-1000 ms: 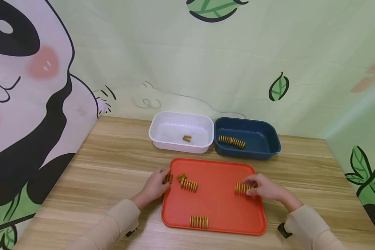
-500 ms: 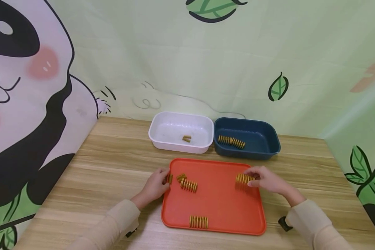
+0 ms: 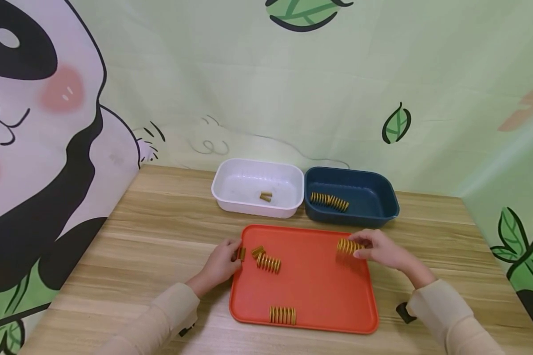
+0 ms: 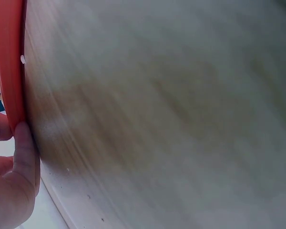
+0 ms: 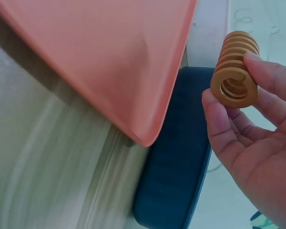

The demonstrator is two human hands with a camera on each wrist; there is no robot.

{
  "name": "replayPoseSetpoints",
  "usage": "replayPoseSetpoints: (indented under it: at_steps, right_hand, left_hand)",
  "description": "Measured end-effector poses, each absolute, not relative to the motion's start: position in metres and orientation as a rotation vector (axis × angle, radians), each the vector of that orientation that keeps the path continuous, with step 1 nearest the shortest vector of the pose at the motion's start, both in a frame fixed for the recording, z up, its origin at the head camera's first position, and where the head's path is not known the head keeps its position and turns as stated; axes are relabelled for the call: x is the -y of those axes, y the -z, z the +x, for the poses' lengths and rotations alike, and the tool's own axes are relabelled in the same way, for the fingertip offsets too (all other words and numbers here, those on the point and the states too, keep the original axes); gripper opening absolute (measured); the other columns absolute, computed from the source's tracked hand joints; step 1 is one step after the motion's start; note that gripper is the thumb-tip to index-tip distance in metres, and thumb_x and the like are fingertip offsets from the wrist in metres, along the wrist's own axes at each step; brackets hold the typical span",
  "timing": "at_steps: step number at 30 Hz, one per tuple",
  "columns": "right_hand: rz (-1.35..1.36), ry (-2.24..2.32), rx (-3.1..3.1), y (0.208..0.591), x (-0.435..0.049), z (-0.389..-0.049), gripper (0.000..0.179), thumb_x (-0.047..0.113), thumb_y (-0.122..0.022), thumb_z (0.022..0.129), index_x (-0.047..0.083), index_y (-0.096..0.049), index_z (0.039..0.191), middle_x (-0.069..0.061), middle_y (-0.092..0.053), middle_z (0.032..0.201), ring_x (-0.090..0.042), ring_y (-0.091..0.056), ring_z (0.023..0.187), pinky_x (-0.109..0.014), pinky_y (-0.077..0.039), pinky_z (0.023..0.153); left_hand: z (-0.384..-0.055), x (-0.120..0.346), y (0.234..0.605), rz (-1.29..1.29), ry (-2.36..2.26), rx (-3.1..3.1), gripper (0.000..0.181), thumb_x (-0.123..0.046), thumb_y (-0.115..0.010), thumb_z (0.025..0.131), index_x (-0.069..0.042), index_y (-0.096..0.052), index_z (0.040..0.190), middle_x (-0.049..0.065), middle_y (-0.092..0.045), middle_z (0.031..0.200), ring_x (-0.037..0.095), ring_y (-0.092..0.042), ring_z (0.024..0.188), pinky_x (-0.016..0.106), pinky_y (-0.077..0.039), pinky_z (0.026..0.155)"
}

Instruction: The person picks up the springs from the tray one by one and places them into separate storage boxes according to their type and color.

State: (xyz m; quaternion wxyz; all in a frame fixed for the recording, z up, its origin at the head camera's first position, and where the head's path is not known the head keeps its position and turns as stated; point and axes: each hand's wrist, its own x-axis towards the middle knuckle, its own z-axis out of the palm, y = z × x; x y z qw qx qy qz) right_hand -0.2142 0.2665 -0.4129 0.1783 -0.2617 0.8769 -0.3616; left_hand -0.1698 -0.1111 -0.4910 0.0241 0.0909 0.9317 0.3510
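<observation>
My right hand [image 3: 379, 249] pinches a large gold coil spring [image 3: 347, 246] between thumb and fingers, raised above the far right part of the red tray [image 3: 311, 281]. In the right wrist view the spring [image 5: 234, 71] shows its open end ring. My left hand [image 3: 219, 261] grips the tray's left rim; in the left wrist view a thumb and fingers [image 4: 23, 152] hold the red rim [image 4: 9, 57]. Beside those fingertips lies a small spring [image 3: 242, 254]. Further in, another small spring [image 3: 258, 251] touches a large spring [image 3: 268, 263]. One more large spring [image 3: 282, 315] lies by the near rim.
Behind the tray stand a white bin [image 3: 257, 209] with small springs [image 3: 265, 196] and, right beside it, a dark blue bin [image 3: 373, 190] with large springs [image 3: 329, 201]. The wooden table [image 3: 173, 217] ends against a printed cloth wall [image 3: 248, 88].
My right hand has lifted the large spring off the tray and moved it away from me, toward the dark blue bin. The left hand and the tray have stayed in place.
</observation>
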Motion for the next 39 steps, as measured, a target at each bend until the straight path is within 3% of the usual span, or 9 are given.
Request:
replayPoseSetpoints:
  at_steps: [13,23,30,39]
  right_hand:
    - [-0.662,1.031,-2.604,0.404,-0.266,-0.223,0.034,0.009,-0.064,0.078,-0.007,-0.058,0.107,-0.018,-0.061,0.096,-0.011,-0.052,0.076,-0.019,-0.048,0.064]
    - [-0.803,1.128,-2.665,0.403,-0.266,-0.230,0.034,0.022,-0.065,0.078,-0.003,-0.062,0.101,-0.013,-0.062,0.091,-0.013,-0.051,0.075,-0.020,-0.046,0.063]
    - [-0.633,1.026,-2.713,0.396,-0.261,-0.237,0.034,0.014,-0.063,0.079,-0.003,-0.059,0.108,-0.016,-0.060,0.099,-0.021,-0.053,0.083,-0.021,-0.047,0.069]
    - [-0.598,1.036,-2.778,0.392,-0.254,-0.242,0.034,0.011,-0.064,0.078,-0.004,-0.059,0.109,-0.017,-0.059,0.099,-0.019,-0.052,0.080,-0.019,-0.046,0.067]
  left_hand:
    - [-0.169,0.111,0.489,0.289,-1.095,-2.879,0.053,0.001,-0.060,0.072,0.010,-0.046,0.123,0.018,-0.052,0.109,0.018,-0.049,0.079,0.028,-0.043,0.066]
    - [-0.169,0.111,0.490,0.279,-1.107,-2.863,0.053,0.003,-0.058,0.073,0.009,-0.045,0.124,0.018,-0.051,0.108,0.018,-0.048,0.078,0.026,-0.043,0.064]
    - [-0.167,0.115,0.492,0.397,-1.146,-2.887,0.053,0.002,-0.056,0.072,0.011,-0.045,0.123,0.021,-0.050,0.105,0.018,-0.047,0.074,0.025,-0.042,0.061]
    - [-0.170,0.112,0.493,0.275,-1.089,-2.876,0.053,0.002,-0.059,0.073,0.008,-0.046,0.123,0.017,-0.051,0.110,0.017,-0.049,0.078,0.026,-0.042,0.065]
